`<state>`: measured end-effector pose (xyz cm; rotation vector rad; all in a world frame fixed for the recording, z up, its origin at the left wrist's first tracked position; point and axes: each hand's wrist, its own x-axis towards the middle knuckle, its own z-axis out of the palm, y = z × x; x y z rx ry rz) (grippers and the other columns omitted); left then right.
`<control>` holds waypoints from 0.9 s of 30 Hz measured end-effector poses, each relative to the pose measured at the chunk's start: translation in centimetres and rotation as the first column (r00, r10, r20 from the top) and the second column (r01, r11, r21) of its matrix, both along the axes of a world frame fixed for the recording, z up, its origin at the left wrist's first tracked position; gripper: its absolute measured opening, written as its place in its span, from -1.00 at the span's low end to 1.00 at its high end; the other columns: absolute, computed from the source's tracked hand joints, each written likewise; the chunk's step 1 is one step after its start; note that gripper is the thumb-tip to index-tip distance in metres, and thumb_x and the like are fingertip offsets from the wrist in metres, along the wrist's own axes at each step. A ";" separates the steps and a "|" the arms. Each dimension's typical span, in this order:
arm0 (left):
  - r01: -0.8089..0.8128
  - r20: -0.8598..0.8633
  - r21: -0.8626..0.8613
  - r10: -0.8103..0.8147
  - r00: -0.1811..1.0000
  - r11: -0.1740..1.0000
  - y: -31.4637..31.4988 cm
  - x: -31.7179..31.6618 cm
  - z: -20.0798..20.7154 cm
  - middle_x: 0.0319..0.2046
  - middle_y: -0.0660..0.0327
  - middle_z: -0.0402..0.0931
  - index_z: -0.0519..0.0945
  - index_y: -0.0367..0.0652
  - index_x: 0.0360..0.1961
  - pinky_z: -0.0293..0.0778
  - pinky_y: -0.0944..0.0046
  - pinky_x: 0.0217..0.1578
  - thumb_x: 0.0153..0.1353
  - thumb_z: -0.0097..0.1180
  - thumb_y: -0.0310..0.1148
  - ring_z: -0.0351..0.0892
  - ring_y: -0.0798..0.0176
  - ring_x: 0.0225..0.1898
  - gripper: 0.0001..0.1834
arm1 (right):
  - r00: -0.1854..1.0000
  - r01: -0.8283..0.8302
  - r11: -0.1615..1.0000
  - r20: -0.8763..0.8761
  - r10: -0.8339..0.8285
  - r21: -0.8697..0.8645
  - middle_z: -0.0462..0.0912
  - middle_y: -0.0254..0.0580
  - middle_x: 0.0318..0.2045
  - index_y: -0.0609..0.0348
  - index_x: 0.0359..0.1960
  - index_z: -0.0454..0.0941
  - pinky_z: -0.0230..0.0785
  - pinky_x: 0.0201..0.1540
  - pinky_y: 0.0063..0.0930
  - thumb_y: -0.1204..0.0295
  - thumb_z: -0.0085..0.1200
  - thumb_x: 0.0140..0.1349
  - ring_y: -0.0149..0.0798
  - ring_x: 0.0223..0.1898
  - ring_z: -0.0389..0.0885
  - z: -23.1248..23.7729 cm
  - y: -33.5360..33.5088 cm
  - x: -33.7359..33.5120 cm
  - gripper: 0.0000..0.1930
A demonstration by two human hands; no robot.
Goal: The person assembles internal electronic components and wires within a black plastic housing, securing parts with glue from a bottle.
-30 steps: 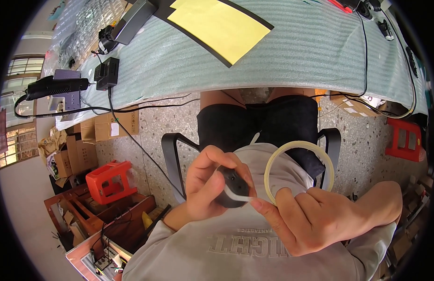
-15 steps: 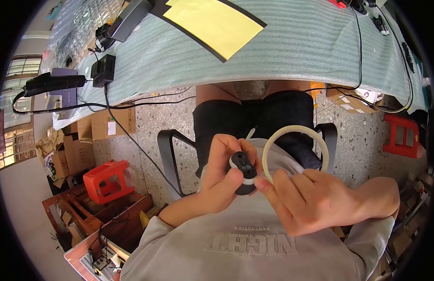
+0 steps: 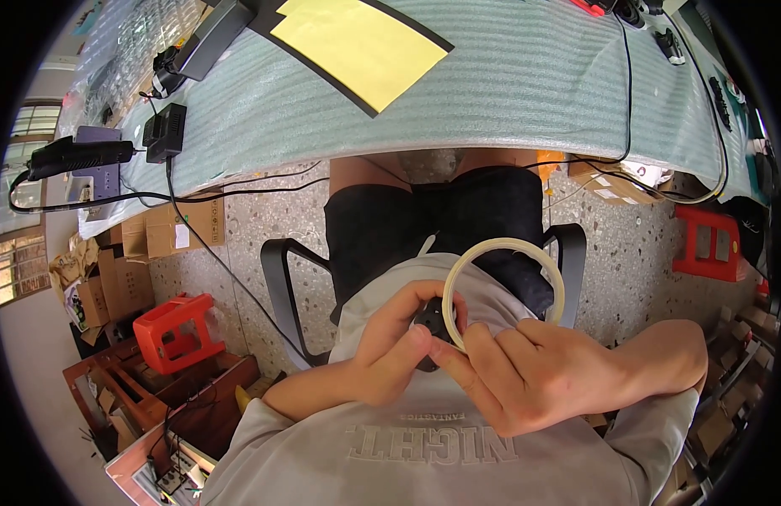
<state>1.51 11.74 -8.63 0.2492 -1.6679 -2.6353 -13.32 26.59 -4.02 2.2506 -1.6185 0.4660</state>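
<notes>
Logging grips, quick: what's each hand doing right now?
Left hand: closed, holding the small black object.
Right hand: closed, holding the pale tape roll.

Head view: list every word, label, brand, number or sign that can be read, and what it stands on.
Shirt: two rows of lettering across the front, one large, one small; wording not copied here.
Left carton: dark printed marks and a white label, too small to read.
Right carton: pale labels, too small to read.
Tape roll, black part, yellow sheet: none visible.
</notes>
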 end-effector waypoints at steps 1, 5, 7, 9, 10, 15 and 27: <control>0.004 0.001 0.000 -0.004 1.000 1.000 -0.1 0.0 0.2 -0.07 0.11 0.42 0.30 -0.36 0.16 0.41 0.35 -0.21 0.42 -0.12 0.00 0.44 0.36 -0.22 -0.41 | 1.000 -0.013 0.998 0.024 0.015 -0.066 0.28 -0.40 -0.67 0.36 -0.48 0.63 -0.11 -0.66 -0.62 0.45 0.22 0.12 -0.50 -0.66 0.13 -0.1 -0.1 -0.1 -0.83; 0.064 0.092 0.348 -0.102 0.990 0.935 -0.9 0.1 1.2 -0.05 0.11 0.41 0.29 -0.31 0.17 0.43 0.33 -0.25 0.40 -0.10 0.10 0.45 0.37 -0.21 -0.35 | 1.000 -0.029 1.000 0.010 0.029 0.010 0.33 -0.41 -0.65 0.36 -0.27 0.70 -0.12 -0.65 -0.63 0.46 0.21 0.11 -0.52 -0.66 0.13 0.8 0.6 -0.8 -0.79; 0.029 0.169 0.388 -0.103 0.980 0.921 -0.6 0.2 2.1 -0.10 0.09 0.43 0.30 -0.31 0.16 0.45 0.34 -0.31 0.39 -0.09 0.15 0.47 0.38 -0.24 -0.32 | 0.999 -0.037 0.999 -0.012 0.037 0.004 0.34 -0.42 -0.64 0.33 -0.22 0.71 -0.12 -0.65 -0.64 0.47 0.20 0.12 -0.53 -0.66 0.13 1.0 0.6 -0.9 -0.77; 0.060 0.154 0.424 -0.137 0.979 0.904 -1.2 0.0 2.2 -0.14 0.09 0.45 0.32 -0.31 0.15 0.44 0.35 -0.34 0.39 -0.09 0.15 0.48 0.37 -0.28 -0.32 | 0.999 -0.039 0.999 -0.019 0.039 0.015 0.34 -0.43 -0.64 0.35 -0.23 0.71 -0.11 -0.65 -0.64 0.46 0.20 0.12 -0.53 -0.66 0.13 1.3 0.5 -1.0 -0.77; 0.097 0.139 0.462 -0.180 0.974 0.881 -1.4 -0.1 2.3 -0.18 0.10 0.46 0.34 -0.31 0.13 0.44 0.35 -0.36 0.39 -0.09 0.15 0.48 0.36 -0.32 -0.33 | 0.999 -0.030 0.999 -0.022 0.031 0.029 0.33 -0.43 -0.64 0.36 -0.25 0.70 -0.10 -0.65 -0.64 0.45 0.20 0.12 -0.54 -0.65 0.13 1.4 0.6 -1.0 -0.78; 0.078 0.164 0.461 -0.172 0.971 0.884 -1.2 0.0 2.7 -0.25 0.10 0.47 0.36 -0.32 0.09 0.42 0.36 -0.45 0.39 -0.13 0.17 0.47 0.33 -0.41 -0.33 | 0.999 -0.016 0.998 -0.043 0.019 0.064 0.33 -0.42 -0.62 0.40 -0.28 0.69 -0.08 -0.66 -0.64 0.47 0.20 0.09 -0.53 -0.64 0.17 2.0 0.7 -1.2 -0.78; -0.172 0.104 0.277 0.149 0.983 0.945 -3.0 -0.1 1.7 -0.26 0.08 0.44 0.33 -0.25 0.07 0.42 0.33 -0.45 0.40 -0.31 0.29 0.47 0.31 -0.42 -0.28 | 0.965 -0.030 0.998 0.258 0.044 -0.058 0.49 -0.22 -0.51 0.34 -0.26 0.72 0.06 -0.73 -0.70 0.56 0.26 -0.23 -0.54 -0.69 0.25 1.6 0.7 -1.6 -0.64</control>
